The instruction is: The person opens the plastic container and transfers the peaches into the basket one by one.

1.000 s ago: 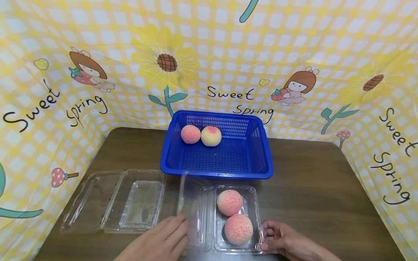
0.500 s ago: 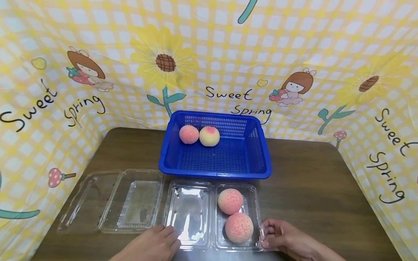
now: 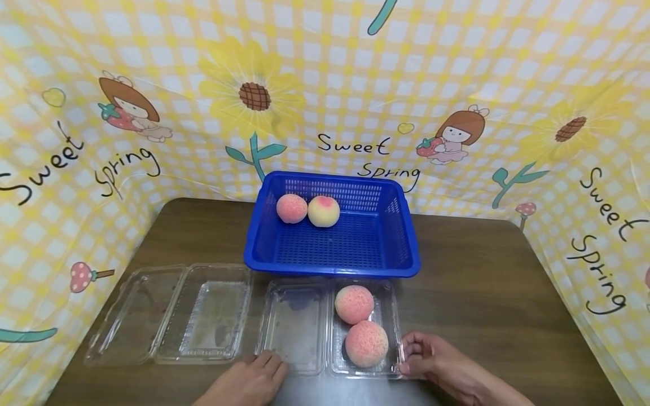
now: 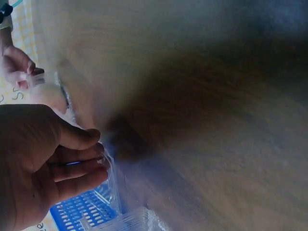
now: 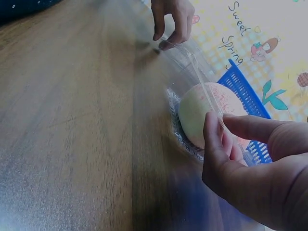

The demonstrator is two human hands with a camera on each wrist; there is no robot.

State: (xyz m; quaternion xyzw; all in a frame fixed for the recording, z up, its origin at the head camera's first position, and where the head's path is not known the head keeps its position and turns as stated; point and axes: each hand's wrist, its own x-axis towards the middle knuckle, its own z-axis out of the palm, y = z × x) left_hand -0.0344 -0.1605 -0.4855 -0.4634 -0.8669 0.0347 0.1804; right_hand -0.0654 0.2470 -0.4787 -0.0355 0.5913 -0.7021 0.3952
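A clear plastic clamshell container (image 3: 383, 304) lies unfolded on the table, its lid (image 3: 297, 321) to the left. Two pink peaches, a far one (image 3: 354, 304) and a nearer one (image 3: 367, 344), sit in its base. My right hand (image 3: 437, 358) pinches the base's rim at the near right corner; in the right wrist view the thumb and fingers close on that edge beside a peach (image 5: 195, 115). With my left hand (image 3: 249, 380) I grip the lid's near left corner. The left wrist view shows the thumb (image 4: 79, 138) and curled fingers at the plastic edge.
Behind the container stands a blue basket (image 3: 335, 270) holding a pink peach (image 3: 291, 208) and a pale yellow one (image 3: 324, 211). Another unfolded clear container (image 3: 215, 321) lies at the left. A patterned cloth (image 3: 325, 84) hangs around the wooden table (image 3: 472, 270).
The lid, tilted up a second ago, has come down flat on the left. Since then the container with its two peaches has shifted slightly away from me, toward the basket.
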